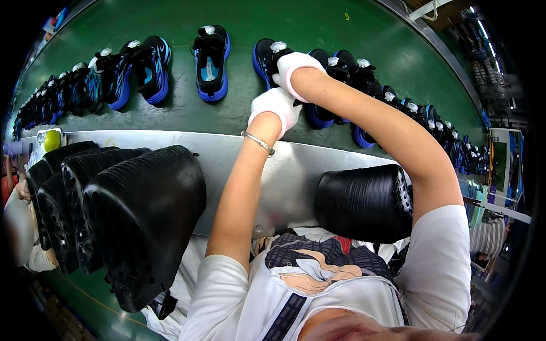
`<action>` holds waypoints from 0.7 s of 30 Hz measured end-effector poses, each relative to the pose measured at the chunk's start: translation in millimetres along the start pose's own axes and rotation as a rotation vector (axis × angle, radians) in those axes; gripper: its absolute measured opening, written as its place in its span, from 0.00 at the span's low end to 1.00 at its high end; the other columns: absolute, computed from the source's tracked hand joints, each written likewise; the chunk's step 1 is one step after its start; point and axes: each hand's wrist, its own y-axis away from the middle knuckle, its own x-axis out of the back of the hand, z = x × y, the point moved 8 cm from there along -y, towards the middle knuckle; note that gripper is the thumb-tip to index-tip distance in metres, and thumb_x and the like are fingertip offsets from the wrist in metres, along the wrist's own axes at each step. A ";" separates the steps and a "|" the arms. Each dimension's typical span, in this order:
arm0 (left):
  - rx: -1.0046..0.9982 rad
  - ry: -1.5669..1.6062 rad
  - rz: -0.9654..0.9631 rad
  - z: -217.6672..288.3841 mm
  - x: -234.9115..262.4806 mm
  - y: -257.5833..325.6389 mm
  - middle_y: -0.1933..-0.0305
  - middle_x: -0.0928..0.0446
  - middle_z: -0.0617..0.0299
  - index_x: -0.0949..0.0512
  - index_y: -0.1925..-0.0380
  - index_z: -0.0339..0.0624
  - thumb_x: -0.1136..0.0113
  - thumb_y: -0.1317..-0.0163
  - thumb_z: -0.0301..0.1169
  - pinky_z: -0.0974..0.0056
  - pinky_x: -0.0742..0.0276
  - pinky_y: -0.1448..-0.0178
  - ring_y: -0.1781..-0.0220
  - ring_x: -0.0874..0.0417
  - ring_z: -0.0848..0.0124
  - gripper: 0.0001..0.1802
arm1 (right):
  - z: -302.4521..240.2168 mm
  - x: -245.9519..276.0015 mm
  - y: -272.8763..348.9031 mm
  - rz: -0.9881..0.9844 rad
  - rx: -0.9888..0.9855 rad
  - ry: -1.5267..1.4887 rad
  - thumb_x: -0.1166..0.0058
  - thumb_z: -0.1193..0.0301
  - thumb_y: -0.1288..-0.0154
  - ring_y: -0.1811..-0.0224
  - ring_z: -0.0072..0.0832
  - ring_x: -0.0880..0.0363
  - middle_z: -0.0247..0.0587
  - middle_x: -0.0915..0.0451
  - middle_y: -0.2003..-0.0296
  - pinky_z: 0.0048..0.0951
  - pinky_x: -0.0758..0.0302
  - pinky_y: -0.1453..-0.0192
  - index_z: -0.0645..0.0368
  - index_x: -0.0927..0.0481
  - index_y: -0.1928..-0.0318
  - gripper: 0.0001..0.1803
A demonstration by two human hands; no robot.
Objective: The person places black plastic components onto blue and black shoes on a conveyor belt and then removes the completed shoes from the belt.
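A black shoe with a blue sole rests on the green work surface, a clear plastic piece on its top. My right hand, in a white glove, closes over the shoe from the right. Close below it, my left hand, also gloved, is closed at the heel end. My wrists nearly touch, and most fingertips are hidden behind the gloves and the shoe. Just left stands a single matching shoe, its toe pointing away from me. Another pair sits right beside my right forearm.
Long rows of similar shoes run left and right. A metal ledge borders the near side. Black ribbed tapered holders crowd the left, and another black holder lies right. A person's sleeve shows at far left.
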 end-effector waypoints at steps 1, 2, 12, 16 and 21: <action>0.008 -0.018 -0.012 -2.2 -1.0 -1.5 0.55 0.19 0.52 0.18 0.56 0.51 0.46 0.40 0.48 0.55 0.23 0.47 0.52 0.20 0.52 0.19 | 0.1 -0.3 -4.1 0.008 -0.017 -0.056 0.52 0.64 0.37 0.51 0.45 0.20 0.54 0.20 0.55 0.38 0.23 0.48 0.62 0.20 0.53 0.17; 0.015 -0.022 -0.012 -0.9 -0.7 -1.8 0.54 0.19 0.52 0.18 0.56 0.51 0.46 0.40 0.48 0.55 0.23 0.47 0.52 0.20 0.52 0.19 | 2.4 -3.0 -7.9 0.009 -0.042 -0.114 0.53 0.68 0.37 0.50 0.44 0.20 0.51 0.20 0.53 0.37 0.22 0.48 0.61 0.20 0.53 0.16; 0.070 -0.069 -0.020 2.7 0.0 -5.1 0.50 0.21 0.54 0.21 0.52 0.52 0.48 0.40 0.48 0.56 0.24 0.44 0.49 0.20 0.54 0.21 | 4.1 -9.1 -26.4 -0.002 -0.072 -0.241 0.64 0.68 0.34 0.51 0.44 0.19 0.51 0.20 0.51 0.39 0.22 0.47 0.61 0.20 0.54 0.18; 0.080 -0.063 0.016 6.8 1.2 -1.7 0.49 0.21 0.54 0.21 0.52 0.49 0.49 0.40 0.47 0.56 0.25 0.43 0.48 0.21 0.53 0.22 | 3.6 -17.8 -34.2 -0.028 0.088 -0.006 0.55 0.66 0.36 0.50 0.43 0.20 0.49 0.20 0.51 0.40 0.22 0.48 0.61 0.22 0.52 0.17; 0.000 -0.088 0.171 9.8 -0.1 0.3 0.51 0.21 0.53 0.19 0.59 0.46 0.50 0.39 0.48 0.53 0.24 0.47 0.49 0.20 0.54 0.20 | 24.4 16.6 30.1 -0.023 0.163 -0.073 0.51 0.54 0.39 0.49 0.44 0.22 0.47 0.20 0.52 0.38 0.25 0.46 0.53 0.24 0.45 0.25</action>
